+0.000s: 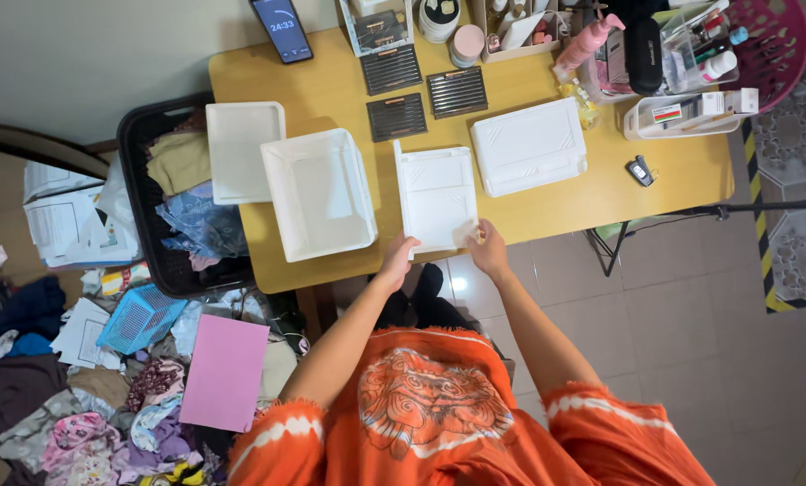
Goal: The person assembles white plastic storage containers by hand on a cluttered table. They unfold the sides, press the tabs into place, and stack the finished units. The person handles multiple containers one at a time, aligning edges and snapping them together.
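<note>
A flat white plastic lid lies on the yellow wooden table near its front edge. My left hand grips the lid's near left corner. My right hand pinches the near right corner. To the left of the lid stands an open white plastic box. A second white lid lies further left, partly over the table's edge. An upturned white box rests to the right of the lid I hold.
Three dark ribbed trays, a phone, a pink bottle, clear organisers and a small key fob sit toward the back. A black basket of clothes stands left of the table. Clothes, papers and a pink sheet cover the floor.
</note>
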